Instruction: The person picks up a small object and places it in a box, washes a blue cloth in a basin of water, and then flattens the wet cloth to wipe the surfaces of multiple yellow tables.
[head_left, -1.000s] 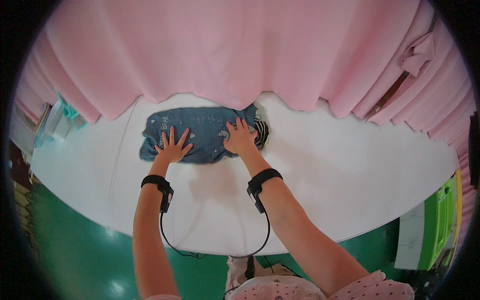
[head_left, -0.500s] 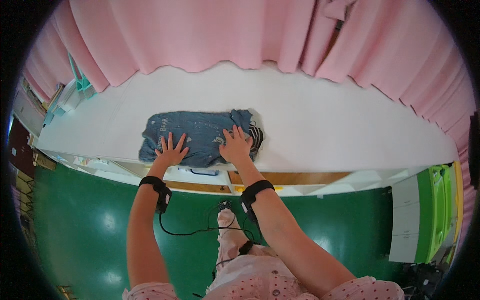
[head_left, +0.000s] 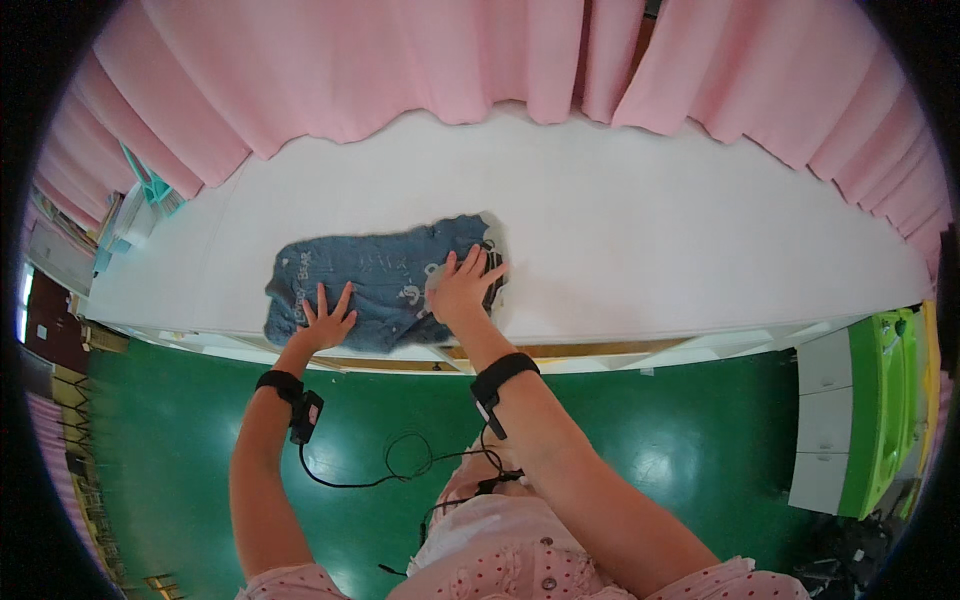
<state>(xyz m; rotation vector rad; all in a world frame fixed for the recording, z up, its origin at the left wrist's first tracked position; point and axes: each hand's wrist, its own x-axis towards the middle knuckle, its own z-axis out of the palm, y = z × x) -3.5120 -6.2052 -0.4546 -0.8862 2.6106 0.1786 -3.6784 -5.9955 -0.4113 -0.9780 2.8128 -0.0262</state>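
A folded blue denim-like garment [head_left: 370, 270] with pale printed lettering and a small figure lies flat near the front edge of the white tabletop [head_left: 640, 240]. At its right end a black-and-white striped part shows. My left hand [head_left: 326, 325] rests on the garment's lower left part, fingers spread. Toward the right end, my right hand [head_left: 462, 290] lies on the cloth with its fingers apart, the fingertips by the striped part. Neither hand grips the cloth. A black strap with a small device sits on each wrist.
Pink curtains [head_left: 400, 60] hang along the far edge of the table. A turquoise dustpan and brush [head_left: 155, 185] stand at the far left. Open shelving [head_left: 580, 350] runs under the front edge. A green-and-white cabinet [head_left: 860, 420] stands at right. A black cable [head_left: 340, 484] dangles between my arms.
My view has shifted. Both hands stay on the garment, which now lies slightly tilted, its left end lower. The right fingers have moved closer over the striped part.
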